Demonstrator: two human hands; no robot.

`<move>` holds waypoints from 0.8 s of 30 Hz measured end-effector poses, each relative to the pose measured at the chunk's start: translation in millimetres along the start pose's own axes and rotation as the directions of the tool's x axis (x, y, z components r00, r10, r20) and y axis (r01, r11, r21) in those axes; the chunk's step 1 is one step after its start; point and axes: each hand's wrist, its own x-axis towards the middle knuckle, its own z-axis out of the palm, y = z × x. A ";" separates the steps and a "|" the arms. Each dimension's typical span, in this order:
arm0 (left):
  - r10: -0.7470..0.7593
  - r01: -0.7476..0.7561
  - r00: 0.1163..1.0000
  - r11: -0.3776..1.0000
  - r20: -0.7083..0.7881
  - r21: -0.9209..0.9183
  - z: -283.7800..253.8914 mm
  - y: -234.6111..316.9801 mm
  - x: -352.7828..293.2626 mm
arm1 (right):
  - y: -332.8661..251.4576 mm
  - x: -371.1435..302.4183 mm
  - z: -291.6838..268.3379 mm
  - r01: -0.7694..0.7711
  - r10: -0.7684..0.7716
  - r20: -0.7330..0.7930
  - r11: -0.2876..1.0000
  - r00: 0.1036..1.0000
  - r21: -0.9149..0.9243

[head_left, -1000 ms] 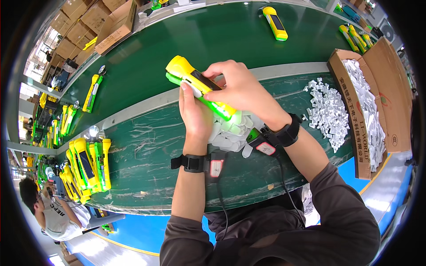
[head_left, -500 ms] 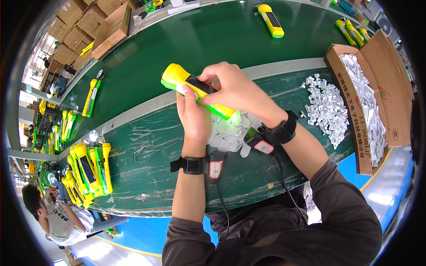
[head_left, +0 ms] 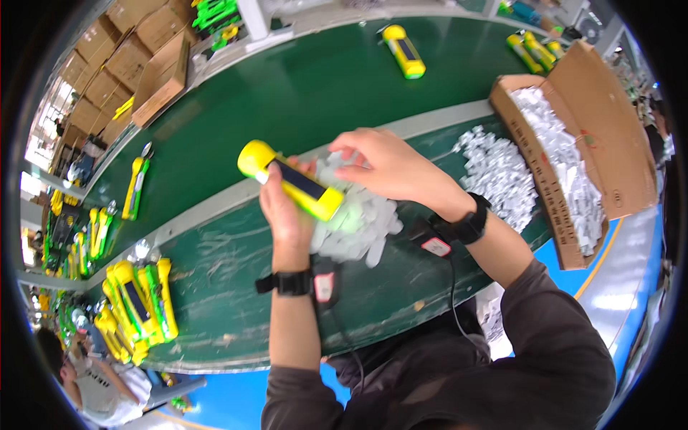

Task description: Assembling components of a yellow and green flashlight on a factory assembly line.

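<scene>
In my left hand (head_left: 285, 213) is a yellow flashlight (head_left: 290, 179) with a dark rectangular panel along its side, tilted with its wide head up and to the left. The fingers of that hand wrap round it from below. My right hand (head_left: 373, 163) is off the flashlight, just right of it, its fingers curled and parted with nothing visible between them. Beneath both hands lies a heap of flat, whitish translucent pieces (head_left: 365, 229), with a greenish glow on the part beside the flashlight's end.
A pile of small white clips (head_left: 496, 175) lies right, beside an open cardboard box (head_left: 552, 193) of white pieces. Several yellow-green flashlights (head_left: 140, 304) are stacked left. Another flashlight (head_left: 405, 51) lies on the green belt (head_left: 315, 79). At lower left sits a person (head_left: 104, 383).
My right hand has let go of the flashlight and moved slightly away to its right. My left hand has lowered the flashlight and turned it. The whole view has shifted a little.
</scene>
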 end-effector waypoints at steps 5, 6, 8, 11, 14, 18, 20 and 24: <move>-0.050 0.056 0.988 0.998 0.144 -0.039 4.8 13.8 -9.6 | 20.8 -52.4 -83.3 -0.118 0.205 0.210 0.924 0.956 -0.363; -0.126 0.136 0.986 0.987 0.108 -0.085 13.4 6.2 -8.3 | 32.9 -72.3 -93.6 -0.033 0.141 0.222 0.902 0.965 -0.430; -0.211 0.251 0.957 0.946 0.200 -0.204 13.1 12.0 -9.8 | 42.7 -92.6 -99.6 -0.020 0.134 0.247 0.909 0.960 -0.417; -0.157 0.163 0.969 0.986 0.192 -0.018 19.8 8.2 -11.0 | 58.6 -108.7 -95.4 0.021 0.095 0.237 0.895 0.967 -0.446; -0.122 0.094 0.967 0.987 0.223 0.133 27.2 7.5 -15.8 | 71.7 -115.0 -88.8 -0.008 0.101 0.167 0.877 0.981 -0.480; -0.111 0.087 0.974 0.988 0.199 0.125 11.6 9.3 -9.9 | 62.7 -111.2 -80.3 -0.071 0.130 0.130 0.921 0.983 -0.384; -0.127 0.121 0.981 0.991 0.148 0.051 9.7 9.0 -10.4 | 52.5 -109.7 -77.1 -0.055 0.096 0.090 0.925 0.991 -0.377; -0.125 0.163 0.957 0.978 0.263 -0.128 20.0 12.5 -15.3 | 42.0 -108.9 -68.0 -0.081 0.127 0.121 0.940 0.985 -0.330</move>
